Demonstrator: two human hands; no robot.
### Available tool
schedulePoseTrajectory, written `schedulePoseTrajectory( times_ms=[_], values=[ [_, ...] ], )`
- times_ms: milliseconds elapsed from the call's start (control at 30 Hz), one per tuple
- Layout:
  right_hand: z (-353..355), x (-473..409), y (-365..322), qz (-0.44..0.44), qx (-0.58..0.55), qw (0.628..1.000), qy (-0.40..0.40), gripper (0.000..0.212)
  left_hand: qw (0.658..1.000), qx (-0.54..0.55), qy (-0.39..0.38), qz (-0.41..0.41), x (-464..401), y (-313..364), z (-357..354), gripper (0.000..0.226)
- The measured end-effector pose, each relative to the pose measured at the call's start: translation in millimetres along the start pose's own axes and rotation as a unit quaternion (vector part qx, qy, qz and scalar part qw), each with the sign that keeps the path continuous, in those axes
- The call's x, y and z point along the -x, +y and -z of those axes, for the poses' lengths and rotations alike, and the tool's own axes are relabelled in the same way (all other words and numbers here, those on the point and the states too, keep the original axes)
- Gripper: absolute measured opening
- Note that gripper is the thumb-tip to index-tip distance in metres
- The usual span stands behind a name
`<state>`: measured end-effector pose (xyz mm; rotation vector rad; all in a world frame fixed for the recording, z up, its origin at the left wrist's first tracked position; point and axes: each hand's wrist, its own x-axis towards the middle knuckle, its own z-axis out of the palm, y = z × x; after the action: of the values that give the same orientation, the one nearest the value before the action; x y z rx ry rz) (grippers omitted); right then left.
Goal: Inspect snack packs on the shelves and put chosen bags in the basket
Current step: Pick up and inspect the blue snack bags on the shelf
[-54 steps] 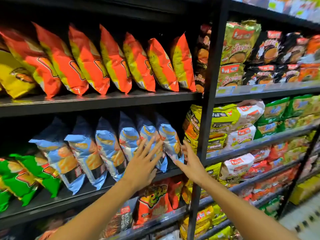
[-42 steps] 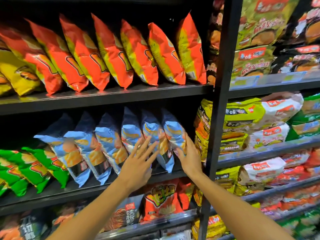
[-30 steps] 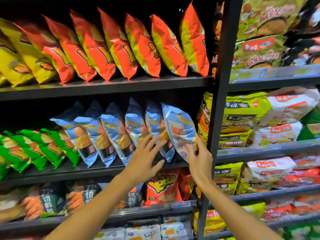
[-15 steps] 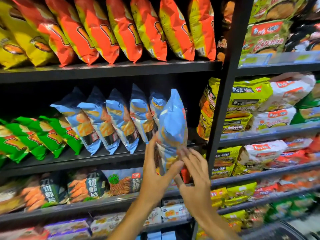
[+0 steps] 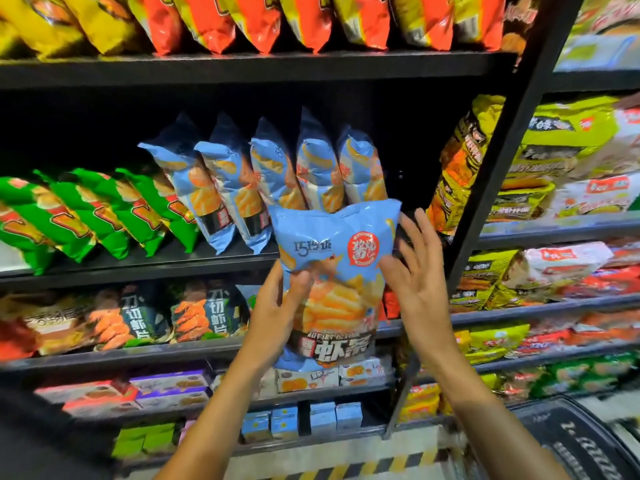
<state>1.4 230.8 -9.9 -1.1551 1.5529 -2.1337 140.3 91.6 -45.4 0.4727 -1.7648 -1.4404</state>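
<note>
Inspection is the stage we judge ourselves to be at: one blue snack bag (image 5: 332,282) is off the shelf and held face-on in front of the blue row (image 5: 277,174), below and just ahead of it; our left hand (image 5: 277,306) grips the bag's left edge, thumb curled over the front and the other fingers hidden behind; our right hand (image 5: 415,271) lies against the bag's right edge with fingers straight and spread, touching rather than clasping it. Five bags of the same kind stand on the shelf (image 5: 138,268) behind the held bag, with a gap to the right of them beside the black upright (image 5: 502,168); green bags (image 5: 86,209) lie left of the blue row, orange bags (image 5: 311,19) on the shelf above it. Nothing has gone into the basket as far as we can see; a dark rounded object (image 5: 571,445) sits low and right of the held bag, possibly the basket, but too blurred to tell. Choosing this bag, placing it, and checking further packs all remain.
</note>
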Motion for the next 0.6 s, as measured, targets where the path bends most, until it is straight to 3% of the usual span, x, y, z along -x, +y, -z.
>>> schedulePoseTrajectory(
  times_ms=[100, 267, 400, 533, 600],
  values=[
    [-9, -12, -4, -0.061, -0.050, 0.996, -0.037, 0.086, 1.000, -0.008, -0.025, 0.011, 10, 3, 6, 0.052],
    [-10, -7, 8, -0.084, -0.057, 0.994, 0.039, 0.073, 0.994, 0.048, -0.079, 0.059, 20, 6, 20, 0.082],
    [-16, 3, 15, -0.068, -0.041, 0.996, 0.046, 0.057, 0.995, 0.087, -0.017, 0.044, 17, 16, 18, 0.087],
    [-18, 10, 14, -0.070, -0.068, 0.995, 0.028, 0.050, 0.990, 0.095, 0.104, 0.024, 13, 23, 7, 0.038],
    [-13, 13, 12, -0.088, -0.079, 0.993, -0.020, 0.047, 0.985, 0.114, 0.123, 0.025, 16, 24, 4, 0.027]
  ],
)
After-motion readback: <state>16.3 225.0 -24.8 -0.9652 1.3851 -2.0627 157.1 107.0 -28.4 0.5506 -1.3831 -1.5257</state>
